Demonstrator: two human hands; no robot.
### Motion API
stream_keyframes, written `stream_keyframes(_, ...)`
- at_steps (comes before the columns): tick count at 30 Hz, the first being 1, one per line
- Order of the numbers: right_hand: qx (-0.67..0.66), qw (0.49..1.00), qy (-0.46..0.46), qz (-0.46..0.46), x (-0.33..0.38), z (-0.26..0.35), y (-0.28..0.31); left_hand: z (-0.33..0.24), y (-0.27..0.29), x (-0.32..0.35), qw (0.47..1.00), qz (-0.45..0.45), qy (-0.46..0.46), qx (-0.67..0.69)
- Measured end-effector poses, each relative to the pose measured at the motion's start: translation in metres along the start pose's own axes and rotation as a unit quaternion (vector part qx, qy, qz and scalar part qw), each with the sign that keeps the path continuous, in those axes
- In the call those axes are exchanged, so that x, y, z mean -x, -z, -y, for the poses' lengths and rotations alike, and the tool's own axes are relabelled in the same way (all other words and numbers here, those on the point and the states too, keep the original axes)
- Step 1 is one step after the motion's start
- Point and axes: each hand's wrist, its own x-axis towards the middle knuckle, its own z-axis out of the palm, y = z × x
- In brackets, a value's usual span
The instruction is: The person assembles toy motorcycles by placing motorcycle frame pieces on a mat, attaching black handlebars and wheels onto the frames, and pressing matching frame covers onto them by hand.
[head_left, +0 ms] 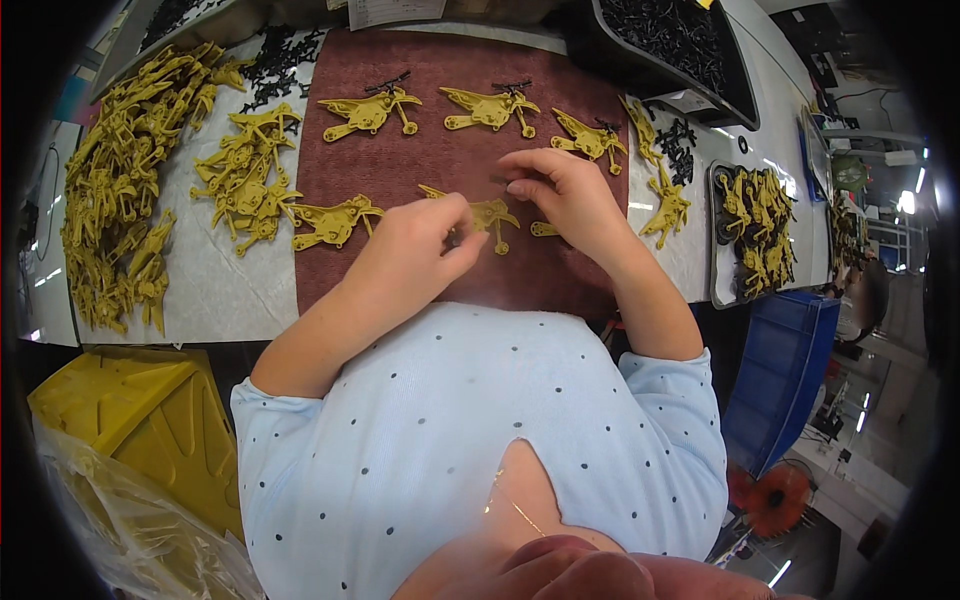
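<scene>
While both hands meet over the brown felt-like mat (400, 270) on the white worktop (230, 290), the work centres on one mustard-yellow moulded plastic helicopter-shaped piece (492, 215) lying on the mat's near row, between the two hands. Left hand (415, 245): fingers pinched on the piece's left end, pressing it down to the mat. Right hand (560, 190): fingers curled, fingertips closed on something small and dark just above the piece; too small to say what it is. Three finished-looking yellow pieces with small black rotor parts (372, 108) sit in the far row, another yellow piece (335, 222) lies left of the left hand. Loose heap of the same yellow pieces (120, 190) far left; black bin of small black plastic parts (680, 40) far right; grey tray of yellow pieces (755, 225) at right. Judgement on doing it well: hold the body flat and steady with the left, bring the small part straight down over its seat, keep fingertips clear of the joint so alignment stays visible, and press evenly rather than twisting thin plastic.
</scene>
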Motion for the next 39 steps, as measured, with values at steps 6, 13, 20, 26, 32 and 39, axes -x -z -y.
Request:
stream_keyframes(6,0.083,0.994,0.066,0.037,0.001,-0.002,-0.002,0.026,-0.026,0.002,0.972,-0.065,-0.174,-0.142)
stream_keyframes(13,0.105,0.988,0.107,0.031,-0.002,-0.008,-0.007,0.027,-0.026,0.001,0.953,-0.013,-0.224,-0.205)
stream_keyframes(20,0.138,0.981,0.129,0.035,-0.006,-0.013,-0.009,0.031,-0.033,0.0,0.949,-0.048,-0.229,-0.211)
stream_keyframes(26,0.151,0.978,0.133,0.063,-0.009,-0.017,-0.008,0.036,-0.039,-0.001,0.955,-0.035,-0.216,-0.201)
stream_keyframes(32,0.184,0.972,0.121,0.084,-0.011,-0.005,-0.01,0.037,-0.037,-0.002,0.956,-0.018,-0.2,-0.215)
stream_keyframes(39,0.14,0.984,0.055,0.101,-0.016,-0.005,-0.014,0.042,-0.039,-0.004,0.947,-0.026,-0.232,-0.221)
